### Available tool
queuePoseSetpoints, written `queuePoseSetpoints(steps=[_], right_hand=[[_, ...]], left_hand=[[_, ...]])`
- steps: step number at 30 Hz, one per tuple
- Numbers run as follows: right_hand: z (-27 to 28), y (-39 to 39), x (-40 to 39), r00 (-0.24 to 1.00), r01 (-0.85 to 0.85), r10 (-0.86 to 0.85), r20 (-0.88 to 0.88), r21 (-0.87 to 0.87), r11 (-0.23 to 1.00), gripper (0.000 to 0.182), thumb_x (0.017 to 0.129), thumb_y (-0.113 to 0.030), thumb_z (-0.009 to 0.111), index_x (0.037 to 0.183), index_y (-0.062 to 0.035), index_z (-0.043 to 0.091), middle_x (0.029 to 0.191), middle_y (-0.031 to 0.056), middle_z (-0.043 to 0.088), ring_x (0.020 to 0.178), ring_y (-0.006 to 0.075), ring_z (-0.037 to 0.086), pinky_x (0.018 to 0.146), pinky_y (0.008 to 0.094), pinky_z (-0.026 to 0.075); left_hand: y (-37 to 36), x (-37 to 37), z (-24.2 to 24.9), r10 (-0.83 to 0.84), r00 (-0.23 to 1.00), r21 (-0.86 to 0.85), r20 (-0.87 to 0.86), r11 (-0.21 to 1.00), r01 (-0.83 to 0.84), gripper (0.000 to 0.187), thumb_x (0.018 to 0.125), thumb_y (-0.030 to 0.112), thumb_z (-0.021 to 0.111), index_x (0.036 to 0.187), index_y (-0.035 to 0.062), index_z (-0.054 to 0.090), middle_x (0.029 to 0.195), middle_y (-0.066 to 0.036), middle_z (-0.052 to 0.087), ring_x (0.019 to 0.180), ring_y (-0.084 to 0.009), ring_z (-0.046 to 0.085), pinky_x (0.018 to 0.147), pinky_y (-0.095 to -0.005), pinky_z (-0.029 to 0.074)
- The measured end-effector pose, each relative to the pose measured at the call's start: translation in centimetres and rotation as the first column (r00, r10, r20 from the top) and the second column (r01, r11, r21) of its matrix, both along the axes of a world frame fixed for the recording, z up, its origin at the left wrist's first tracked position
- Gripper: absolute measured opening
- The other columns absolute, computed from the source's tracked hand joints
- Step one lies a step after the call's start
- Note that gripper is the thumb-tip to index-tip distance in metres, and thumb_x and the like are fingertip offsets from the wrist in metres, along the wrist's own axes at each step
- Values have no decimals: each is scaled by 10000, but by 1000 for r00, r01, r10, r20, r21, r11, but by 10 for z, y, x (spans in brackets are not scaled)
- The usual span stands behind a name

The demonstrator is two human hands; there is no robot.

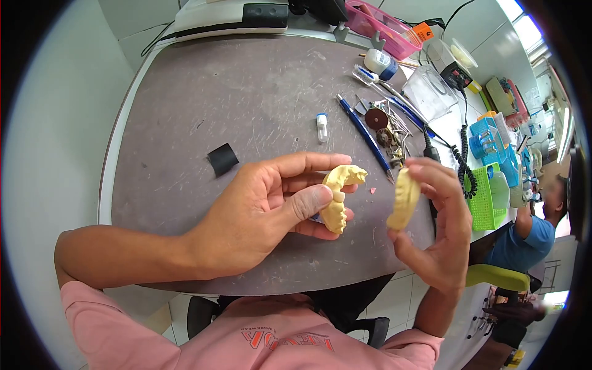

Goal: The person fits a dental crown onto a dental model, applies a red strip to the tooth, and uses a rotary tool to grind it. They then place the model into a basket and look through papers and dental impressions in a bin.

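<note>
My left hand (265, 209) grips a yellow plaster dental cast (335, 216), its thumb pressed on the inner side and the fingers behind. The cast is arch-shaped with tooth shapes along its edge, and a paler tooth-like piece (338, 197) sits near its middle. To the right, my right hand (441, 216) holds a second yellow dental cast (404, 200) upright between thumb and fingertips, slightly blurred. The two casts are apart, both held above the table. On the tabletop beyond them stands a small clear vial with a blue cap (322, 128).
A black square (222, 159) lies on the grey tabletop (259, 92). Right of centre are a blue pen (365, 135), rotary discs and burs (385, 126), a brush (366, 75) and a coiled cable (464, 160). Green (490, 200) and pink (382, 28) baskets stand farther off. Another person (524, 240) sits at right.
</note>
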State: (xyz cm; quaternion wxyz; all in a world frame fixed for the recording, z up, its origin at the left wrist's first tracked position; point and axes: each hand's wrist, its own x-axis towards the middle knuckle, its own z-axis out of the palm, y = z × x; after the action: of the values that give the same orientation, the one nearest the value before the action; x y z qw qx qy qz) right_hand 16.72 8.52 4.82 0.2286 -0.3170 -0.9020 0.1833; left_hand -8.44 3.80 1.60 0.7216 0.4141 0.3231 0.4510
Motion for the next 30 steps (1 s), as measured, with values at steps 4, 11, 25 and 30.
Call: queuePoseSetpoints(steps=[4, 11, 25, 30], right_hand=[[-20, -9, -22, 905, 93, -97, -415, -29, 995, 659, 633, -51, 786, 1250, -7, 560, 1234, 191, 582, 1103, 266, 598, 871, 352, 507], [-37, -14, -36, 897, 15, -30, -442, -37, 999, 683, 608, -43, 808, 1256, -16, 593, 1216, 214, 579, 1103, 321, 604, 912, 382, 505], [-39, -16, -35, 905, 19, -44, -423, -63, 998, 707, 615, -79, 852, 1272, -22, 598, 1227, 205, 571, 1097, 311, 600, 902, 378, 512], [-37, -18, -35, 908, 4, -22, -419, -43, 999, 717, 630, -97, 862, 1286, 4, 589, 1246, 207, 552, 1098, 306, 601, 894, 377, 519]], left_hand=[[0, 1, 1, 18, 999, 27, -31, 999, -17, 477, 1009, 228, 515, 1420, 17, 399, 1314, -158, 559, 1096, -235, 637, 893, -363, 569], [0, 1, -1, 27, 999, 37, 27, 999, -28, 473, 991, 196, 551, 1402, 4, 418, 1295, -124, 542, 1148, -214, 588, 894, -369, 583], [-1, 1, 0, 44, 999, 28, 10, 999, -44, 497, 964, 149, 589, 1408, 1, 420, 1289, -145, 552, 1137, -218, 595, 903, -375, 581], [-1, 0, 2, 43, 999, 18, -32, 999, -42, 517, 957, 140, 600, 1424, 21, 414, 1262, -142, 575, 1125, -215, 602, 909, -374, 578]])
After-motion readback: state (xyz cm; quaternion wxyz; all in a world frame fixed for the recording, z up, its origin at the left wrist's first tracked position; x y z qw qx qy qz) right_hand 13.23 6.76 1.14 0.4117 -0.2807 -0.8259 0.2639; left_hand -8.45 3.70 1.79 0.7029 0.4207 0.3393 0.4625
